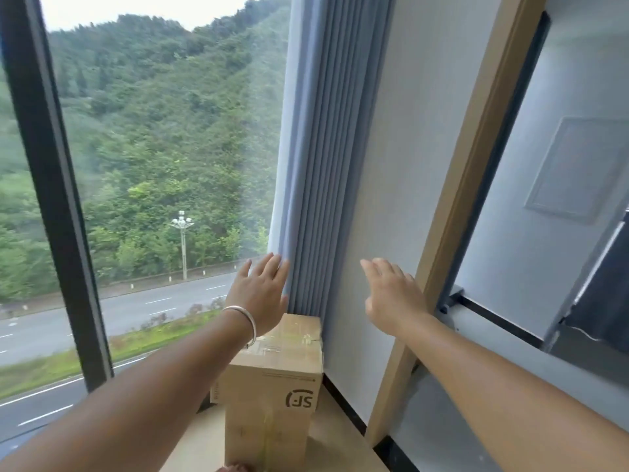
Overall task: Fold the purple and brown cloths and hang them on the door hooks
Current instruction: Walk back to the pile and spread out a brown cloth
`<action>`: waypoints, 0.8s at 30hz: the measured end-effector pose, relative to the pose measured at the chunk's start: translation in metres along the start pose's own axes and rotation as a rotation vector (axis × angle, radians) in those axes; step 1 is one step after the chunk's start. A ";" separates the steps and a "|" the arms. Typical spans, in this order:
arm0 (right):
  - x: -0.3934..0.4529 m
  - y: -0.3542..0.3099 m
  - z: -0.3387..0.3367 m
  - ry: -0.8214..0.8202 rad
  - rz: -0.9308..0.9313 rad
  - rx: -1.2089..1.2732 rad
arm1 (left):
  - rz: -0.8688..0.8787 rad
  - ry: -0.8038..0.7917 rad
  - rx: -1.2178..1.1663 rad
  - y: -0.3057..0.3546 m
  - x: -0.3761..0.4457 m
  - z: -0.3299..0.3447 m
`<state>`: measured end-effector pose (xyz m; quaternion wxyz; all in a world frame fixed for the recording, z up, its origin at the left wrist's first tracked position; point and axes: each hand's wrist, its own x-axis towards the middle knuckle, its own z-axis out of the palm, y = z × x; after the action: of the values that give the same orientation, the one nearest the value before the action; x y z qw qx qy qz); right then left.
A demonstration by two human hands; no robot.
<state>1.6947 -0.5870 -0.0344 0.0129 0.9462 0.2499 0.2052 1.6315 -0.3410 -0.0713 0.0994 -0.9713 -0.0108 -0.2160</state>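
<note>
Hands: left hand [260, 291], right hand [391, 294], empty, outstretched.

2 hands [262, 294], 1 cardboard box [275, 386], 1 curtain [323, 165], 1 bracelet [246, 321]

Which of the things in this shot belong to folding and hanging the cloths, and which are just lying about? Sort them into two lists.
Part of the job:
left hand, open, holding nothing
right hand, open, holding nothing
No purple or brown cloth and no door hooks are in view.

Just there:
blue curtain
cardboard box
window
wooden door frame
bracelet on the left wrist
</note>
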 end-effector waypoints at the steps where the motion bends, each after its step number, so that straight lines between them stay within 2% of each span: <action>1: 0.017 -0.011 0.012 0.002 -0.043 0.027 | -0.042 -0.026 0.034 -0.014 0.000 0.008; 7: 0.112 -0.065 0.077 0.000 -0.309 0.198 | -0.293 -0.129 0.145 -0.078 0.006 0.047; 13: 0.173 -0.111 0.156 -0.074 -0.558 0.303 | -0.455 -0.263 0.212 -0.099 0.005 0.103; 19: 0.180 -0.155 0.261 -0.202 -0.714 0.326 | -0.591 -0.405 0.167 -0.102 -0.038 0.197; 24: 0.139 -0.177 0.361 -0.324 -0.814 0.338 | -0.657 -0.537 0.069 -0.080 -0.102 0.301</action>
<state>1.8643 -0.3370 -0.3341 -0.0230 0.7801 0.6252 -0.0106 1.6598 -0.2004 -0.3656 0.0514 -0.9341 -0.3524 0.0247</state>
